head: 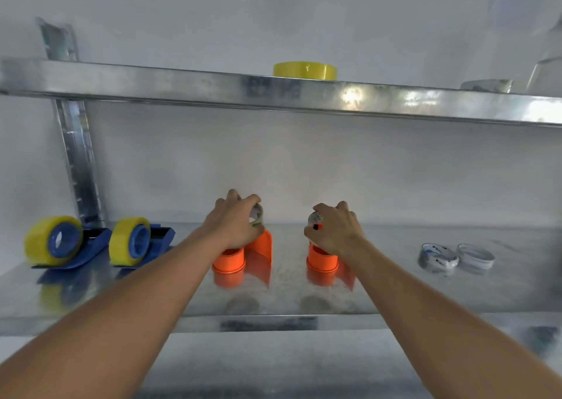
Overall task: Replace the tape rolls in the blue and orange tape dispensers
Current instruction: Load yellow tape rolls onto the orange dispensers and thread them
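Currently, two bare arms are seen reaching onto a metal shelf [395, 295] from a head-worn camera. The left hand [235, 222] is curled over a small tape roll [257, 214], held just above the left orange dispenser [243, 257]; the right hand [334, 231] is curled over a second small roll [314, 220], held at the top of the right orange dispenser [322, 260]. The fingers [342, 208] of both hands are bent closely round their rolls, though how firmly each roll is gripped cannot be told, since the backs of the hands hide most of it. Two blue dispensers [100, 240] stand at the far left of the shelf, each already loaded with a yellow roll [50, 240]. Two flat, spent-looking rings [456, 257] lie well apart to the right, and a spare yellow roll [305, 70] rests on the upper shelf [152, 81]. Several risks may be judged from this. Because both rolls are being handled at once, neither dispenser is steadied by a free hand, so a light orange base could be tipped or pushed along the smooth metal. A roll could be seated crooked on its round hub, or dropped and rolled off the front edge. Attention is also split between two sides, so one misalignment might go unnoticed.
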